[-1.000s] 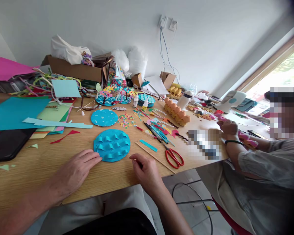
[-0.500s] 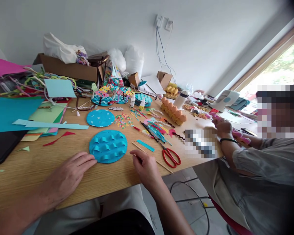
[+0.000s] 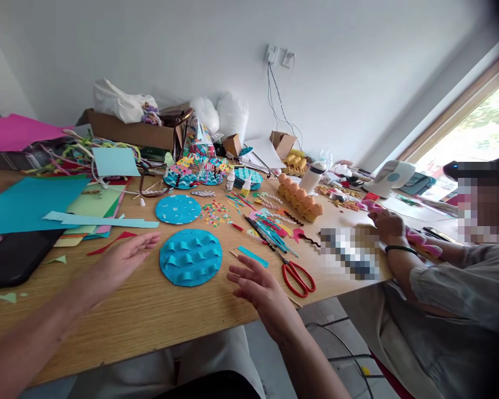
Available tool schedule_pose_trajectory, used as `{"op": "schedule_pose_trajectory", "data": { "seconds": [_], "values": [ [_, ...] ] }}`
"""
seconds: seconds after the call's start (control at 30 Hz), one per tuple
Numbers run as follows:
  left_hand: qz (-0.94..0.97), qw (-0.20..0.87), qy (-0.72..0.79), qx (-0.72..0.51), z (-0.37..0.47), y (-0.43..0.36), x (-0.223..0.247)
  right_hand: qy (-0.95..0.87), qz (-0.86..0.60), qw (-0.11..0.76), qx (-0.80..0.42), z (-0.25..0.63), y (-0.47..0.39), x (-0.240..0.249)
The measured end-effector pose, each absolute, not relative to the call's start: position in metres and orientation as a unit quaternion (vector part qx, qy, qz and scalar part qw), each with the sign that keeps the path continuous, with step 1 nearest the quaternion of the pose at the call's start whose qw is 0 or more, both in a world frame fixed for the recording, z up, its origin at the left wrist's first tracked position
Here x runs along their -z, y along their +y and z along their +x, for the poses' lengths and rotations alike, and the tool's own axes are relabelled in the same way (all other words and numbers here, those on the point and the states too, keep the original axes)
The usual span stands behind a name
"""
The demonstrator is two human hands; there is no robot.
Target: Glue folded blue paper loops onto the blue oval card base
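Between my hands lies a blue paper disc (image 3: 191,257) with rows of raised, curled blue strips on it. My left hand (image 3: 118,263) hovers to its left, fingers stretched out, holding nothing. To the right of the disc, my right hand (image 3: 260,291) is spread above the table, with nothing in it. A thin wooden stick passes partly under that hand, and a short blue paper strip (image 3: 253,256) lies just beyond it. Red-handled scissors (image 3: 298,277) rest to its right. Behind the curled disc is a flatter blue disc (image 3: 178,209) with pale flecks.
Colored paper sheets (image 3: 29,202) and a black flat object (image 3: 20,257) lie on the left. Paper confetti (image 3: 215,213), glue bottles (image 3: 230,180) and an egg carton (image 3: 299,198) stand farther back. On the right, a co-worker's hands (image 3: 386,224) hold something pink.
My left hand has let go of the curled disc's edge and lifted leftward. My right hand has opened from curled fingers to spread ones. The view has shifted slightly.
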State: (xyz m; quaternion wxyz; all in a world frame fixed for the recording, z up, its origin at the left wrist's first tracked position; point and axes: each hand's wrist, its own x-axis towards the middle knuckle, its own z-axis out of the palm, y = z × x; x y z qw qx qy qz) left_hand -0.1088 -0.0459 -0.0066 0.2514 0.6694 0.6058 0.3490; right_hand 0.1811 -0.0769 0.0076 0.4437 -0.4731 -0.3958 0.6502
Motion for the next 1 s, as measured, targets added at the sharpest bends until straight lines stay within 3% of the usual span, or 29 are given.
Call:
{"op": "schedule_pose_trajectory", "data": {
  "seconds": [0.13, 0.37, 1.0],
  "values": [
    [0.676, 0.289, 0.609, -0.297, -0.096, -0.026, -0.008, -0.280, -0.426, 0.458, -0.728, 0.177, -0.099, -0.001],
    [0.724, 0.207, 0.633, -0.179, -0.076, 0.011, -0.015, -0.197, -0.391, 0.482, -0.759, 0.161, -0.114, 0.000],
    [0.754, 0.153, 0.625, -0.129, -0.079, 0.017, 0.002, -0.152, -0.372, 0.514, -0.758, 0.152, -0.115, -0.002]
  ]
}}
